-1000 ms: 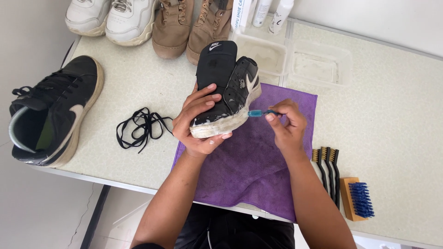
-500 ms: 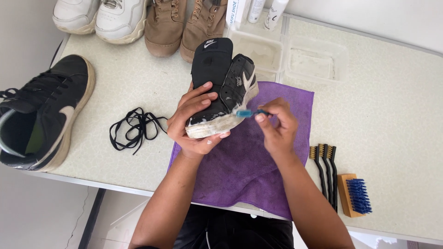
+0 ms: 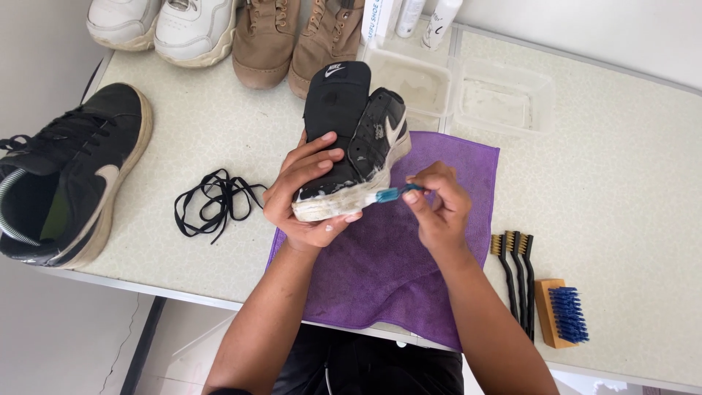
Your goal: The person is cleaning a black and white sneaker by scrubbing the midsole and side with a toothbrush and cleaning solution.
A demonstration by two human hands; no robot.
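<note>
A pale speckled table (image 3: 629,183) holds a black sneaker (image 3: 69,175) at left, loose black laces (image 3: 216,201) beside it, white sneakers (image 3: 164,25) and tan boots (image 3: 296,36) along the back, two clear tubs (image 3: 468,91), bottles (image 3: 420,16), three wire brushes (image 3: 515,274) and a blue-bristled wooden brush (image 3: 561,313).

Lighting: bright, even, daylight-like; source not visible. Shadows: soft and short, under the black shoe (image 3: 69,175) at left, the laces (image 3: 212,201) and the forearms. Glare: none harsh; mild sheen on the pale table (image 3: 621,183) and the clear tubs (image 3: 504,99). Focus: sharp across the centre; purple cloth (image 3: 446,168) weave and blue brush (image 3: 561,314) bristles legible. Blur: slight on the right hand (image 3: 437,208). Distortion: mild wide-angle bend at table edges.
</note>
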